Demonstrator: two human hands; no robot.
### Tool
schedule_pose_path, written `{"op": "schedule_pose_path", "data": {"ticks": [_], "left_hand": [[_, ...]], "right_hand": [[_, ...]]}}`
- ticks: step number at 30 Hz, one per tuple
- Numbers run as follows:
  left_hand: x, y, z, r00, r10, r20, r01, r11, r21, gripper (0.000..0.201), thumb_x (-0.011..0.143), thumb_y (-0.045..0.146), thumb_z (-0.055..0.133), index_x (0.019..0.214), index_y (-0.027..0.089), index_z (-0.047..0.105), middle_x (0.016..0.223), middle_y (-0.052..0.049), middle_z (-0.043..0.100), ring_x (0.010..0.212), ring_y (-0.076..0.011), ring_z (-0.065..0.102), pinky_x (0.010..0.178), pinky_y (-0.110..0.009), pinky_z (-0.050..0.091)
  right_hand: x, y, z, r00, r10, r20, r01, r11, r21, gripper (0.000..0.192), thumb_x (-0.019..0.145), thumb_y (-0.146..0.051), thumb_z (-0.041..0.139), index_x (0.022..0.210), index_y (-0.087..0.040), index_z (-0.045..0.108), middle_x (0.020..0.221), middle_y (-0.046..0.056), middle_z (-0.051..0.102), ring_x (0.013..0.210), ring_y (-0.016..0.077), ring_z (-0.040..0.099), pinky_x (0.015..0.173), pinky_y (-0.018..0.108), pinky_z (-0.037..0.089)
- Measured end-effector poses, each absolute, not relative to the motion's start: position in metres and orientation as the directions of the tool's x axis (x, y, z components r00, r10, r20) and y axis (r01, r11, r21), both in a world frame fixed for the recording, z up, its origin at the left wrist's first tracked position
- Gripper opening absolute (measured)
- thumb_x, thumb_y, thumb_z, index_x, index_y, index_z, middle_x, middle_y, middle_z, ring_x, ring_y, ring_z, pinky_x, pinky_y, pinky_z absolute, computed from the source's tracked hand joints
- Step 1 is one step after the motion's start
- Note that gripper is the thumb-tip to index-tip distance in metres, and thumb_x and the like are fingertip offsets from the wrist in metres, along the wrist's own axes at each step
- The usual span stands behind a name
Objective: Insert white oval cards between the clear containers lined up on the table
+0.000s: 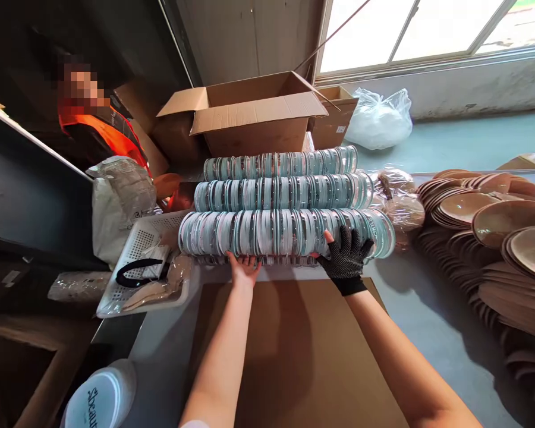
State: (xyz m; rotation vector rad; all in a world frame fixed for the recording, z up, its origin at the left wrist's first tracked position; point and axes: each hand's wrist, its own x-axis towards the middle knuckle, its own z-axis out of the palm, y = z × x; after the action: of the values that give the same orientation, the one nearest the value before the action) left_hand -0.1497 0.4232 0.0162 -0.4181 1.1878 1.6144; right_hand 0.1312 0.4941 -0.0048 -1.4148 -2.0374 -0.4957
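Hands on shiny round lids stacked in a long row [285, 233], bare left hand [244, 268] cupping underneath at 6 o'clock, dotted black-gloved right hand [345, 257] spread flat against it, brown wavy plates [485, 217] at 3 o'clock.

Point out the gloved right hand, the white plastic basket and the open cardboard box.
gloved right hand [346, 261], head view, on the back of the glove.
white plastic basket [139, 242], head view, on its perforated wall.
open cardboard box [258, 135], head view, on its front wall.

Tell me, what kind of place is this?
Probably a packing workshop: rows of round packaged items lie on a worktable, with open cardboard boxes and piles of tan discs.
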Motion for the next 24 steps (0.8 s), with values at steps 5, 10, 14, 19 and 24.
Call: {"op": "schedule_pose_path", "data": {"ticks": [5, 10, 14, 19, 24], "left_hand": [[-0.145, 0.436, 0.025, -0.437, 0.438, -0.785, -0.855, 0.068, 0.514, 0.058, 0.084, 0.079, 0.036, 0.091, 0.025, 0.057, 0.121, -0.009, 0.061, 0.124, -0.0260, 0.057, 0.090, -0.044, 0.055], [-0.142, 0.444, 0.032, -0.461, 0.385, -0.800, -0.833, 0.124, 0.539, 0.058, 0.083, 0.081, 0.037, 0.091, 0.026, 0.056, 0.121, -0.009, 0.062, 0.122, -0.0286, 0.058, 0.084, -0.044, 0.055], [-0.145, 0.447, 0.029, -0.481, 0.381, -0.790, -0.796, 0.189, 0.575, 0.063, 0.083, 0.082, 0.030, 0.096, 0.026, 0.054, 0.121, -0.011, 0.061, 0.122, -0.0298, 0.059, 0.088, -0.048, 0.054], [-0.164, 0.410, 0.004, -0.562, 0.464, -0.685, -0.626, 0.303, 0.719, 0.050, 0.089, 0.070, 0.037, 0.101, 0.026, 0.057, 0.116, -0.009, 0.064, 0.113, -0.0255, 0.065, 0.089, -0.045, 0.056], [-0.189, 0.281, -0.029, -0.751, 0.456, -0.477, -0.211, 0.519, 0.828, 0.030, 0.081, 0.032, 0.067, 0.109, 0.027, 0.057, 0.143, -0.005, 0.053, 0.139, -0.0206, 0.045, 0.116, -0.038, 0.035]], "right_hand": [[0.130, 0.513, -0.002, -0.256, 0.726, 0.638, 0.930, 0.364, -0.041, 0.065, 0.085, -0.057, 0.057, 0.141, -0.024, 0.053, 0.156, 0.017, 0.036, 0.146, 0.0402, 0.019, 0.112, 0.071, 0.006], [0.130, 0.526, -0.001, -0.271, 0.757, 0.595, 0.929, 0.368, -0.044, 0.068, 0.085, -0.054, 0.058, 0.145, -0.023, 0.050, 0.158, 0.017, 0.033, 0.146, 0.0421, 0.017, 0.111, 0.072, 0.005], [0.126, 0.528, 0.006, -0.291, 0.756, 0.586, 0.926, 0.376, -0.026, 0.068, 0.086, -0.054, 0.057, 0.145, -0.023, 0.048, 0.159, 0.016, 0.033, 0.146, 0.0423, 0.018, 0.112, 0.072, 0.007], [0.157, 0.500, 0.006, -0.191, 0.799, 0.570, 0.920, 0.348, -0.180, 0.068, 0.088, -0.056, 0.052, 0.144, -0.016, 0.048, 0.155, 0.019, 0.038, 0.146, 0.0357, 0.026, 0.118, 0.061, 0.016], [0.253, 0.388, -0.043, 0.179, 0.970, 0.163, 0.873, -0.080, -0.481, 0.082, 0.086, -0.057, 0.049, 0.147, -0.003, 0.040, 0.146, 0.025, 0.047, 0.137, 0.0328, 0.044, 0.115, 0.047, 0.034]]}}
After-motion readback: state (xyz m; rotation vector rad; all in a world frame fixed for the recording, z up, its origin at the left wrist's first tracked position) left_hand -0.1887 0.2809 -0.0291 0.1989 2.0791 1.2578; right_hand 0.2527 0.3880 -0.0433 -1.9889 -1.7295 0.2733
